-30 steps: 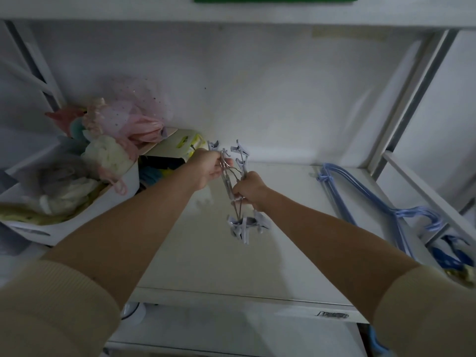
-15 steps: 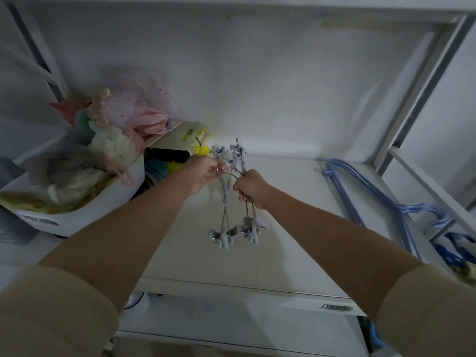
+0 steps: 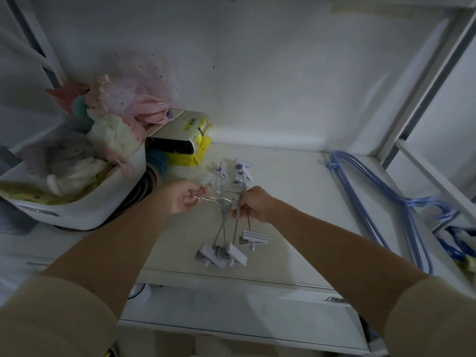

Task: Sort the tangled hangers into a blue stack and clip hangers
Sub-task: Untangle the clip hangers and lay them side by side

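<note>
The blue hangers (image 3: pixel 365 202) already lie stacked along the shelf's (image 3: pixel 296 176) right edge. Mid-shelf, the left hand (image 3: pixel 184 198) pinches wire hooks and the right hand (image 3: pixel 253 203) clasps the clip hangers (image 3: pixel 226 228), seemingly not yet untangled.

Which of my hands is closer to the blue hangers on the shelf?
Right. Your right hand is nearer the blue hangers, which lie off to its right; your left hand is farther left.

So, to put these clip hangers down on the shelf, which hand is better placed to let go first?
Probably the left hand: it pinches only the wire hooks, while the right hand grips the clip hangers at the middle and bears them above the shelf.
</note>
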The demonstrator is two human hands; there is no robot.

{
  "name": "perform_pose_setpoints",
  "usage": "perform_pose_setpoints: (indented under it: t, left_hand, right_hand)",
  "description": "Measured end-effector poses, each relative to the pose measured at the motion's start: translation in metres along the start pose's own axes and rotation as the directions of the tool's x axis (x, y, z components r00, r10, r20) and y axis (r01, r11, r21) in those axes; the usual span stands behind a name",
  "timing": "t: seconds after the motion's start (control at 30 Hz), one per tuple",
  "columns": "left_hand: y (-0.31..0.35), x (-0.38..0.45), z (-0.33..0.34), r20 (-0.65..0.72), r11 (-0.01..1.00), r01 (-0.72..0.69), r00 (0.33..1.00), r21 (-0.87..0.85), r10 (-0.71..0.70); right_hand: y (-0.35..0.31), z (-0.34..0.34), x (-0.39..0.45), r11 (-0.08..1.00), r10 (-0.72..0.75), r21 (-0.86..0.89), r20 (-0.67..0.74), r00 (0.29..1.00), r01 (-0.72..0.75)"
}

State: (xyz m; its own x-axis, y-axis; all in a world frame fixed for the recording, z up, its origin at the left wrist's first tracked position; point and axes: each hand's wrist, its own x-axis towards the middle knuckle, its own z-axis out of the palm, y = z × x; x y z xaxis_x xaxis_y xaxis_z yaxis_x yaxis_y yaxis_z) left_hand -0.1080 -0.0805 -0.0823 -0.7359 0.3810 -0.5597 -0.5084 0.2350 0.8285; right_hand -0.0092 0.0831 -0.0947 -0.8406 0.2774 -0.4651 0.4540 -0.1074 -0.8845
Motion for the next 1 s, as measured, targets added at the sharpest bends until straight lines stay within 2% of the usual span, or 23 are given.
perform_pose_setpoints:
  t: [0.13,0.2,0.27,0.33,0.4,0.53,0.63,0.67,0.73,0.77,0.8,0.9,0.93,1.0]
  left_hand:
    - [-0.017,0.013,-0.011,-0.126,0.996,0.018,0.992,0.084,-0.007]
    - [-0.024,0.021,-0.011,-0.171,0.984,0.028,0.985,0.174,0.002]
    - [-0.025,0.027,-0.008,-0.234,0.952,-0.025,0.967,0.305,0.100]
    - [-0.024,0.028,-0.004,-0.267,0.865,-0.108,0.926,0.490,0.267]
    - [-0.019,0.025,0.001,-0.211,0.729,-0.151,0.901,0.668,0.380]
    - [-0.013,0.035,0.009,-0.141,0.645,-0.169,0.905,0.745,0.401]
    - [-0.014,0.045,0.014,-0.072,0.523,-0.176,0.905,0.834,0.420]
    - [-0.013,0.046,0.014,-0.066,0.468,-0.187,0.879,0.864,0.472]
    - [-0.008,0.045,0.011,-0.045,0.349,-0.228,0.779,0.909,0.625]
    - [-0.006,0.044,0.008,-0.031,0.311,-0.247,0.736,0.918,0.676]
    - [-0.003,0.041,0.006,-0.018,0.297,-0.259,0.725,0.919,0.688]
    - [-0.001,0.037,0.000,0.002,0.277,-0.247,0.749,0.929,0.663]
    - [-0.001,0.035,-0.001,0.011,0.267,-0.243,0.759,0.933,0.651]
    - [-0.003,0.036,-0.003,0.015,0.292,-0.249,0.783,0.923,0.622]
  right_hand:
    - [0.010,-0.004,0.014,0.996,0.022,-0.088,-0.099,0.995,-0.031]
    - [0.013,-0.010,0.020,0.976,0.001,-0.213,-0.191,0.982,-0.042]
    - [0.015,-0.014,0.022,0.917,-0.044,-0.393,-0.267,0.963,-0.067]
    - [0.014,-0.017,0.019,0.868,-0.070,-0.490,-0.285,0.956,-0.083]
    - [0.014,-0.022,0.020,0.837,-0.076,-0.538,-0.286,0.955,-0.095]
    - [0.018,-0.031,0.028,0.793,-0.052,-0.591,-0.306,0.951,-0.147]
    - [0.019,-0.030,0.025,0.679,-0.140,-0.714,-0.358,0.923,-0.174]
    - [0.018,-0.029,0.024,0.644,-0.231,-0.753,-0.364,0.903,-0.139]
    - [0.011,-0.020,0.017,0.631,-0.392,-0.776,-0.329,0.859,-0.009]
    - [0.005,-0.013,0.013,0.662,-0.404,-0.749,-0.312,0.860,0.039]
    - [0.001,-0.005,0.011,0.705,-0.367,-0.707,-0.286,0.885,0.063]
    - [-0.005,0.015,0.007,0.835,-0.041,-0.547,-0.164,0.986,-0.057]
    - [-0.003,0.019,0.007,0.851,0.041,-0.515,-0.130,0.991,-0.103]
    - [0.004,0.022,0.011,0.883,0.113,-0.440,-0.139,0.984,-0.163]
